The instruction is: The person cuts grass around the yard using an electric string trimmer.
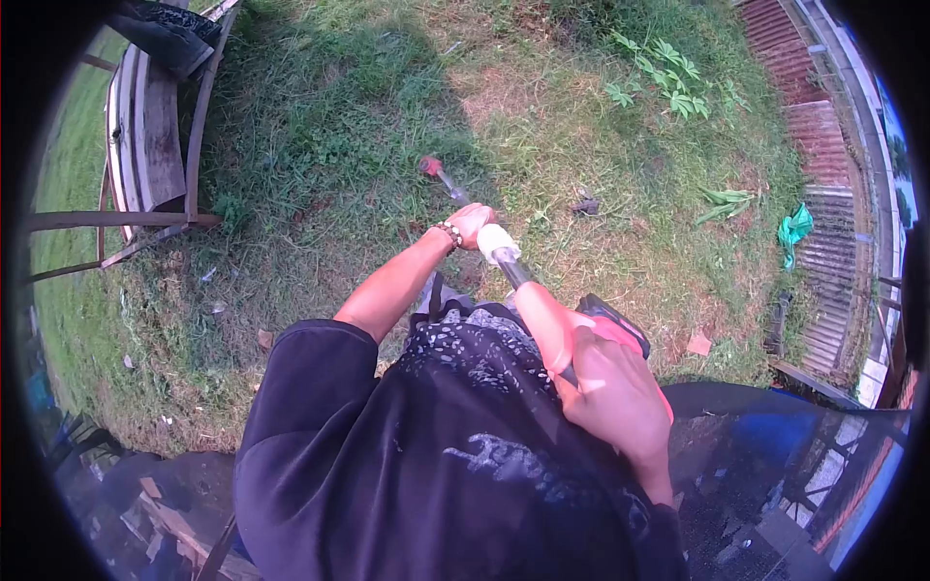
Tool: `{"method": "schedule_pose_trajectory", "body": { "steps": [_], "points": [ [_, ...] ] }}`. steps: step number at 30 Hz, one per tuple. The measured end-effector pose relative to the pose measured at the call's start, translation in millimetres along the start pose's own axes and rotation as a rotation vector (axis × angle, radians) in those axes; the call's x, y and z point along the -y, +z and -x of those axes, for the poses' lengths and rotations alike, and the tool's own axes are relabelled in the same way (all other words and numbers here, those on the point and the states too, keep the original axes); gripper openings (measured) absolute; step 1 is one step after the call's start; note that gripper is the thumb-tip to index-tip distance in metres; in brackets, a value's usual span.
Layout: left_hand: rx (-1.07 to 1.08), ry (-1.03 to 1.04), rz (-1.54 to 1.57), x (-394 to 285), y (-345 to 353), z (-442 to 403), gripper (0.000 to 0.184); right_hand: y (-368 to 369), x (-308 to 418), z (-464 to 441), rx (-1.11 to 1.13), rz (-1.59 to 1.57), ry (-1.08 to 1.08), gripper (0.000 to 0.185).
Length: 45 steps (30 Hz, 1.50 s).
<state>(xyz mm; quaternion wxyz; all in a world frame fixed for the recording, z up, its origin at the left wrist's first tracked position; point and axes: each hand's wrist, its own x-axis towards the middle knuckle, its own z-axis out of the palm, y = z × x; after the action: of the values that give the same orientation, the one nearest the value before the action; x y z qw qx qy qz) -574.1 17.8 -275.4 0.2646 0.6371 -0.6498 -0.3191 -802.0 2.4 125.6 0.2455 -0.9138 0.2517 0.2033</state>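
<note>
A grass trimmer point(518, 275) with a pinkish-red body and a grey shaft slants across the front of my body. My right hand point(617, 392) is wrapped around its rear handle, beside a dark block that looks like a battery point(620, 324). Farther forward, my left hand point(473, 225) is closed around the shaft, just past a white wrapped section point(497, 242). Beyond that hand, the red trimmer head point(430, 167) is low over the grass point(368, 145). Its cutting part is too small and blurred to make out.
A wooden frame with planks point(150, 136) stands at the left. Rusty corrugated sheets point(828, 203) run along the right edge, with a green plastic bag point(794, 232) beside them. A leafy plant point(668, 77) grows at the back right. Dark sheeting point(736, 445) lies near me.
</note>
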Motion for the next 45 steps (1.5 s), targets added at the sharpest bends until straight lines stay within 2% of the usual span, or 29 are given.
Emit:
{"method": "schedule_pose_trajectory", "body": {
  "steps": [2, 5, 8, 9, 11, 12, 13, 14, 15, 16, 18, 20, 21, 24, 25, 28, 30, 31, 32, 34, 35, 38, 39, 42, 45],
  "points": [
    [-0.066, -0.014, -0.028, 18.5, -16.8, 24.6, 0.022, 2.6, 2.5, -15.3, -0.026, -0.001, -0.062, 0.025],
    [0.008, -0.140, -0.025, 25.0, -30.2, 37.4, 0.023, 2.0, 0.2, -24.0, -0.063, 0.002, -0.110, 0.026],
    [-0.012, -0.127, 0.007, 18.6, -22.7, 22.0, 0.023, 2.5, 9.8, -21.2, -0.150, 0.027, -0.094, 0.026],
    [0.025, -0.037, 0.004, 23.0, -13.5, 8.6, 0.024, 2.4, 14.2, -18.4, -0.193, 0.034, -0.080, 0.027],
    [0.038, 0.041, 0.058, 16.5, 6.7, -23.2, 0.024, -0.2, 26.1, -16.2, -0.152, 0.081, 0.018, 0.026],
    [-0.078, 0.132, 0.084, 16.8, 27.5, -39.6, 0.026, -0.5, 30.8, -15.1, -0.132, 0.105, 0.069, 0.025],
    [0.018, 0.176, 0.071, 7.9, 36.5, -60.3, 0.026, 0.1, 33.3, -13.4, -0.131, 0.113, 0.117, 0.025],
    [0.000, 0.247, 0.037, 2.4, 52.6, -78.2, 0.025, 0.8, 35.1, -11.2, -0.129, 0.122, 0.164, 0.024],
    [0.184, 0.149, 0.124, -16.0, 50.6, -89.9, 0.026, 1.2, 36.4, -9.8, -0.126, 0.133, 0.209, 0.023],
    [0.182, 0.200, 0.128, -23.3, 64.9, -101.6, 0.029, 2.8, 36.9, -9.9, -0.081, 0.106, 0.285, 0.024],
    [0.036, 0.270, 0.169, -38.5, 86.7, -108.1, 0.028, 8.8, 37.0, -12.8, 0.007, 0.046, 0.432, 0.026],
    [0.174, 0.268, 0.139, -45.3, 92.0, -111.9, 0.030, 15.7, 40.3, -11.5, -0.024, 0.019, 0.450, 0.026],
    [0.238, 0.268, 0.118, -49.1, 88.0, -115.8, 0.031, 17.5, 40.3, -11.5, -0.046, 0.009, 0.454, 0.027],
    [0.164, 0.226, 0.106, -41.1, 72.9, -98.1, 0.028, 24.3, 38.7, -10.0, -0.113, -0.081, 0.434, 0.028],
    [0.250, 0.188, 0.047, -29.7, 69.2, -97.7, 0.024, 26.2, 39.3, -10.9, -0.104, -0.101, 0.410, 0.028],
    [0.205, 0.134, -0.007, -2.1, 32.8, -64.7, 0.023, 29.4, 39.2, -16.2, -0.053, -0.172, 0.344, 0.030],
    [0.106, 0.106, -0.015, 23.6, 13.0, -36.4, 0.022, 35.3, 37.6, -22.7, 0.010, -0.252, 0.325, 0.037],
    [0.056, 0.099, -0.024, 32.5, -0.7, -18.9, 0.022, 45.4, 33.8, -26.9, -0.034, -0.260, 0.218, 0.038],
    [0.005, 0.091, -0.034, 40.8, -14.3, -0.7, 0.021, 47.4, 35.1, -32.5, 0.010, -0.253, 0.199, 0.038],
    [-0.025, -0.028, -0.024, 64.2, -32.2, 33.6, 0.020, 44.4, 45.4, -52.2, 0.099, -0.229, 0.152, 0.037],
    [-0.018, -0.170, -0.016, 70.5, -42.6, 51.3, 0.020, 54.1, 42.4, -59.1, 0.057, -0.211, 0.046, 0.036],
    [-0.287, -0.228, 0.013, 83.5, -59.6, 108.2, 0.022, 60.7, 52.1, -77.5, -0.109, -0.183, -0.275, 0.036],
    [-0.377, -0.246, 0.020, 85.6, -61.1, 127.1, 0.022, 70.8, 55.0, -80.8, -0.200, -0.107, -0.278, 0.031],
    [-0.713, -0.322, 0.054, 84.0, -63.9, 173.3, 0.024, 34.5, 89.7, -107.4, 0.263, -0.406, -0.060, 0.026],
    [-0.993, -0.432, 0.019, 86.4, -56.0, 207.1, 0.024, 37.8, 106.5, -126.5, 0.350, -0.425, -0.256, 0.024]
  ]
}}
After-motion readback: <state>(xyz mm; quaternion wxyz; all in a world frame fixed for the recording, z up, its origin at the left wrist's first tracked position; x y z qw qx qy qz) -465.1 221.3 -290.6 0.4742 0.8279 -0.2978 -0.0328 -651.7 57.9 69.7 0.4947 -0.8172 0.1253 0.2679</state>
